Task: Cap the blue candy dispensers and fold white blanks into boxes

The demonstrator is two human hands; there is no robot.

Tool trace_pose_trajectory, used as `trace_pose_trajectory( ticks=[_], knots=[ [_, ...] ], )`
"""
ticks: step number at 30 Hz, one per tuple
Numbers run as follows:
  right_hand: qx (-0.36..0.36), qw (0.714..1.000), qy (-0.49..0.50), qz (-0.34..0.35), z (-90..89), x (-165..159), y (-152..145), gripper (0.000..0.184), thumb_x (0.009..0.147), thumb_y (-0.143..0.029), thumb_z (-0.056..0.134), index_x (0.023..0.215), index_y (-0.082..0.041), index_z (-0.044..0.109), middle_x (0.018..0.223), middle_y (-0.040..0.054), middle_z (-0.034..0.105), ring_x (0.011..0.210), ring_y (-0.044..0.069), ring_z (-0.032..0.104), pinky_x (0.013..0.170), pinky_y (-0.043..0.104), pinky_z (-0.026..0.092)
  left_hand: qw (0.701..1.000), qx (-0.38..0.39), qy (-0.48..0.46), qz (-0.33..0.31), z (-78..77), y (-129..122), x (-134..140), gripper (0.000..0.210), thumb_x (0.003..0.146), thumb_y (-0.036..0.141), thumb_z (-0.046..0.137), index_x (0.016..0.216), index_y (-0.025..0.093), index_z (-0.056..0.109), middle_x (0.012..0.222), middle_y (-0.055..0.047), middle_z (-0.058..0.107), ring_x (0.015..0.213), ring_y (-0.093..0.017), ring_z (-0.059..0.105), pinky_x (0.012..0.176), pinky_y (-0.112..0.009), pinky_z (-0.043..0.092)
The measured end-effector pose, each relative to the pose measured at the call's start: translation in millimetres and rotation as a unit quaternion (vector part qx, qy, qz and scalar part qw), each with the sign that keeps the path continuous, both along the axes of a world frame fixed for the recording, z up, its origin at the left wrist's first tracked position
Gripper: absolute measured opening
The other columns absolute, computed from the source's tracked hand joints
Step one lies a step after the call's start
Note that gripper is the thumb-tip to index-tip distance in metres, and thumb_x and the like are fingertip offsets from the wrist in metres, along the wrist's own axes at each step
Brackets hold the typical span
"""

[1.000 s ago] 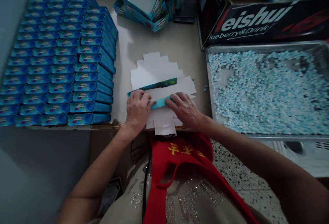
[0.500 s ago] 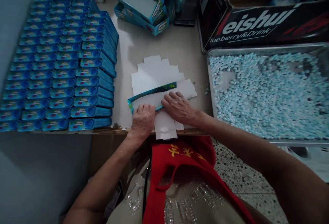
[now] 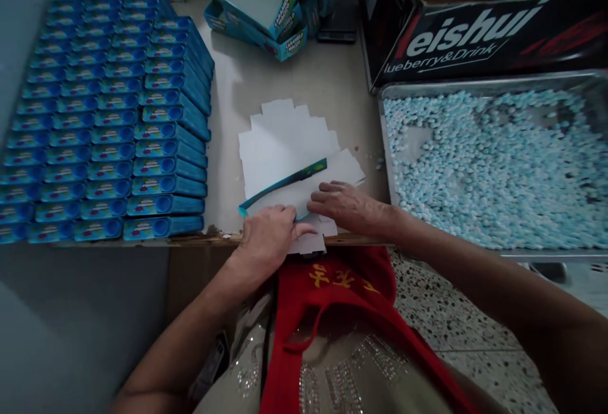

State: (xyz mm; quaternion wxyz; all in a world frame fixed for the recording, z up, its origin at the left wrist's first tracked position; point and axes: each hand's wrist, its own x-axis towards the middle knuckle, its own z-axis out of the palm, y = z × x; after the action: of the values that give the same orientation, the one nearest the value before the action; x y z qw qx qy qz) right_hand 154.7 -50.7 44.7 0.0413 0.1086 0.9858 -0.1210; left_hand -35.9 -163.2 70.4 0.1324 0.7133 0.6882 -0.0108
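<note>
A partly folded cardboard box blank (image 3: pixel 280 197), white inside with a blue-green printed strip standing along its far side, lies askew on a stack of flat white blanks (image 3: pixel 285 135). My left hand (image 3: pixel 268 237) grips its near left edge, fingers bent over it and thumb stretched to the right. The near side of the blank is partly hidden under that hand. Flat across the right part of the blank rests my right hand (image 3: pixel 349 206), its fingers extended and pressing on the card.
Rows of small blue packs (image 3: pixel 114 135) fill the table's left side. Opened blue display boxes (image 3: pixel 256 2) are piled at the back. To the right, a metal tray (image 3: pixel 387 148) holds many pale blue candies (image 3: pixel 503 180), with a black carton (image 3: pixel 465 40) behind it.
My left hand has turned, its thumb now reaching right over the near flap. My right hand has flattened and slid slightly right and nearer. The blank has tilted a little more.
</note>
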Motion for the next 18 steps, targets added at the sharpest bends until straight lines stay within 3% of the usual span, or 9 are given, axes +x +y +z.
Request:
trace_pose_trajectory(
  ticks=[2, 4, 7, 9, 12, 15, 18],
  knots=[
    [0.004, 1.000, -0.002, 0.011, 1.2, 0.9, 0.4, 0.017, 0.102, -0.012, 0.055, 0.108, -0.021, 0.069, 0.100, 0.0065, 0.072, 0.096, 0.023, 0.058, 0.083, 0.034, 0.040, 0.997, 0.069, -0.031, 0.006, 8.2, 24.0, 0.2, 0.032, 0.097, 0.051, 0.068, 0.109, 0.022, 0.068, 0.109, -0.012, 0.072, 0.106, -0.030, 0.065, 0.082, -0.037, 0.052],
    [0.014, 1.000, -0.004, 0.010, 3.0, 0.5, 1.4, 0.018, 0.101, -0.011, 0.056, 0.108, -0.020, 0.070, 0.102, 0.0068, 0.073, 0.098, 0.023, 0.059, 0.083, 0.034, 0.040, 0.992, 0.109, -0.054, 0.020, 4.9, 58.9, -2.9, 0.042, 0.093, 0.044, 0.073, 0.126, 0.019, 0.064, 0.127, -0.016, 0.068, 0.117, -0.032, 0.062, 0.091, -0.039, 0.053],
    [0.029, 1.000, -0.007, 0.006, 6.0, 3.7, 0.5, 0.020, 0.099, -0.009, 0.055, 0.108, -0.020, 0.069, 0.099, 0.0072, 0.072, 0.099, 0.024, 0.058, 0.084, 0.035, 0.039, 0.990, 0.018, -0.125, -0.064, -15.3, 112.2, -12.2, 0.040, 0.088, 0.027, 0.072, 0.126, 0.016, 0.065, 0.124, -0.014, 0.070, 0.109, -0.028, 0.067, 0.093, -0.037, 0.054],
    [0.036, 0.999, -0.005, -0.001, 7.0, 10.0, -0.6, 0.021, 0.097, -0.008, 0.054, 0.106, -0.020, 0.069, 0.098, 0.0077, 0.070, 0.097, 0.024, 0.057, 0.085, 0.036, 0.039, 0.980, -0.022, -0.171, -0.104, -30.1, 132.9, -18.8, 0.040, 0.081, 0.017, 0.067, 0.121, 0.016, 0.068, 0.113, -0.009, 0.073, 0.100, -0.024, 0.069, 0.091, -0.035, 0.055],
    [0.021, 0.999, 0.012, -0.024, 5.6, 22.1, 2.0, 0.018, 0.094, -0.009, 0.055, 0.100, -0.018, 0.068, 0.096, 0.0089, 0.069, 0.094, 0.025, 0.057, 0.087, 0.038, 0.040, 0.973, -0.010, -0.219, -0.071, -45.3, 130.2, -22.5, 0.045, 0.075, 0.015, 0.061, 0.120, 0.014, 0.067, 0.109, -0.009, 0.075, 0.094, -0.023, 0.069, 0.088, -0.035, 0.057],
    [-0.050, 0.997, 0.044, -0.040, 0.1, 29.8, 8.7, 0.016, 0.096, -0.015, 0.053, 0.093, -0.018, 0.068, 0.090, 0.0084, 0.069, 0.088, 0.024, 0.058, 0.088, 0.037, 0.044, 0.962, 0.058, -0.267, 0.020, -54.4, 101.3, -13.1, 0.057, 0.077, 0.013, 0.056, 0.133, 0.013, 0.061, 0.126, -0.014, 0.072, 0.108, -0.025, 0.069, 0.099, -0.039, 0.057],
    [-0.078, 0.983, 0.107, -0.131, -9.2, 28.2, 9.7, 0.027, 0.100, -0.016, 0.045, 0.112, -0.017, 0.069, 0.097, 0.0098, 0.072, 0.093, 0.024, 0.062, 0.091, 0.038, 0.049, 0.949, 0.116, -0.275, 0.104, -60.2, 73.3, 5.3, 0.064, 0.081, 0.011, 0.053, 0.145, 0.016, 0.054, 0.143, -0.015, 0.065, 0.129, -0.027, 0.063, 0.111, -0.044, 0.052]
  ],
)
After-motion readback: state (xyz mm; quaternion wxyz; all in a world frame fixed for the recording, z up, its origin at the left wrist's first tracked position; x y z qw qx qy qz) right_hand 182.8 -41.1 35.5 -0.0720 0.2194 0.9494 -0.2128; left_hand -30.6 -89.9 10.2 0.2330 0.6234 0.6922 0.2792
